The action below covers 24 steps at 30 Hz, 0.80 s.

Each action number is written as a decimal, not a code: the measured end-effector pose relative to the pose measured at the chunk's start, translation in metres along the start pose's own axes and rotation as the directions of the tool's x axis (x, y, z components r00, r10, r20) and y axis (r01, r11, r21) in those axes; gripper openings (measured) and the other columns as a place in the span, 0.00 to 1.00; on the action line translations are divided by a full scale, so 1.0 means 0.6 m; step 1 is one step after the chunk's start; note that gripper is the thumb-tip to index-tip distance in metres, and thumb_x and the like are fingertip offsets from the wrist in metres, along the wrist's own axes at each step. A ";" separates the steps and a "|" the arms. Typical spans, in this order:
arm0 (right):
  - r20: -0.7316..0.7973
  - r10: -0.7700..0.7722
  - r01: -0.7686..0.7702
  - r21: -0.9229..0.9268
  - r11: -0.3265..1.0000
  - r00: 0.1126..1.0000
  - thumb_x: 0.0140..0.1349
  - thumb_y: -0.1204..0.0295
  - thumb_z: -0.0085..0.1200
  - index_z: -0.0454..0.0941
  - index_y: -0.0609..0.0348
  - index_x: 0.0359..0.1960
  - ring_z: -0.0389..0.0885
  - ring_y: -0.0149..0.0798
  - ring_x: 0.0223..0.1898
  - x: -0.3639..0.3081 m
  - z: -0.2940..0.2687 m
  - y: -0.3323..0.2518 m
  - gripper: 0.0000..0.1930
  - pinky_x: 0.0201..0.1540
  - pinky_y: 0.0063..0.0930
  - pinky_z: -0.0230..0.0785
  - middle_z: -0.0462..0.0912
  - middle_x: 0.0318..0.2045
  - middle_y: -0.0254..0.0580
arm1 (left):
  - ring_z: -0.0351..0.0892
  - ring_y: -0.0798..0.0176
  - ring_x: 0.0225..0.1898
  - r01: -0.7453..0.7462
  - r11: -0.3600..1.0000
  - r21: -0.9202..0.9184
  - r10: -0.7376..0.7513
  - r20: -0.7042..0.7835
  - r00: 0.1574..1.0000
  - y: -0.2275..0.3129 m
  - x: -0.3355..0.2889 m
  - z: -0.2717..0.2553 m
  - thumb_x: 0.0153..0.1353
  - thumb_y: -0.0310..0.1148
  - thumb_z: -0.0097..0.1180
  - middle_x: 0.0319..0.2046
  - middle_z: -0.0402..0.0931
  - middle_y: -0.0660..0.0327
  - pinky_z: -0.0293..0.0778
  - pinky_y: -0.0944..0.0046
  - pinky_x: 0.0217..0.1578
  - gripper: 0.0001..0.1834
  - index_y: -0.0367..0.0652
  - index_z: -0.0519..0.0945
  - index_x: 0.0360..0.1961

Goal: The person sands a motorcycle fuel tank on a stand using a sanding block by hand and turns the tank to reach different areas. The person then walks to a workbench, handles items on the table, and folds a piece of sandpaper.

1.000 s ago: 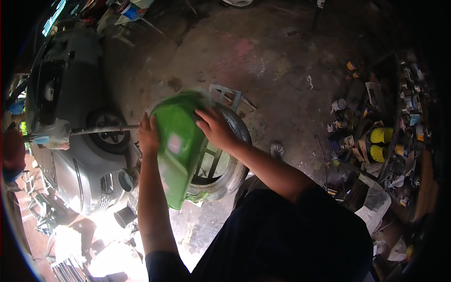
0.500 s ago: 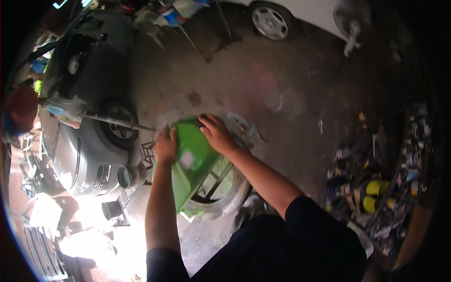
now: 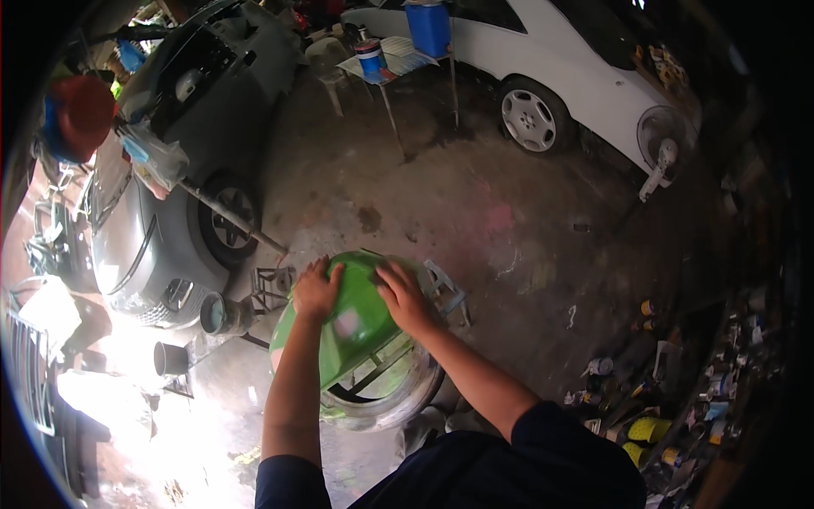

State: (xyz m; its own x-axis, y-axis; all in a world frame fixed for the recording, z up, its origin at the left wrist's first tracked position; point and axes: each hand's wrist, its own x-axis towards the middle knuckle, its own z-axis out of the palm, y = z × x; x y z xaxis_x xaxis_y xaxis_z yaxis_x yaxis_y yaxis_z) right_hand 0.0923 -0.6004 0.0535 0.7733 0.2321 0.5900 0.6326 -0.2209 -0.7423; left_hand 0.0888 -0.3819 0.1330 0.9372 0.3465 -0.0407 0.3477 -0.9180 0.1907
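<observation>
While both bare hands rest on the green panel [image 3: 363, 341], it sits in the lower middle of the view, tilted, its lower end over the big round tyre [image 3: 392, 416]. Left hand [image 3: 315, 294] is on the panel's upper left part, fingers pointing up and away, thumb apart, hand spread fairly wide. Right hand [image 3: 409, 305] is on the upper right side, fingers stretched toward the middle, also laid out wide. Cannot tell how firmly either one presses, or whether any fingertips hook an edge. Pale patch on the panel shows between the forearms. Grey stool [image 3: 447, 293] stands just beyond the right hand, partly behind the panel. Left of the panel: small dark metal frame [image 3: 270, 287], cylindrical tin [image 3: 222, 314], black bucket [image 3: 170, 359] in strong light. Grey car [image 3: 170, 271] further left, pole [image 3: 231, 212] slanting across its front wheel. White car [image 3: 585, 76] at the top, fan [image 3: 661, 153] near its end. Paper-topped table [image 3: 411, 53] bears a blue container [image 3: 428, 30] and a can [image 3: 370, 58]. Yellow clogs [image 3: 649, 429] lie lower right, among clutter
</observation>
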 end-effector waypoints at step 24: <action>-0.020 0.046 -0.047 -0.032 0.998 0.999 0.70 0.68 0.58 0.75 0.59 0.63 0.72 0.60 0.65 0.033 0.004 0.005 0.22 0.67 0.50 0.65 0.73 0.64 0.56 | 0.63 0.50 0.75 -0.111 0.994 0.005 0.111 -0.062 0.992 0.003 -0.016 0.030 0.72 0.66 0.39 0.73 0.67 0.53 0.55 0.49 0.75 0.42 0.45 0.67 0.75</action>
State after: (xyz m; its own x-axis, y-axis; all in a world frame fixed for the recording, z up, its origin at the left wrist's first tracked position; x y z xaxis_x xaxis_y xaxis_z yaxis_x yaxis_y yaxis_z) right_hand 0.1094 -0.5939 0.0622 0.8024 0.2022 0.5615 0.5968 -0.2615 -0.7586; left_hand 0.0809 -0.3907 0.1160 0.9663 0.2539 0.0420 0.2419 -0.9518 0.1888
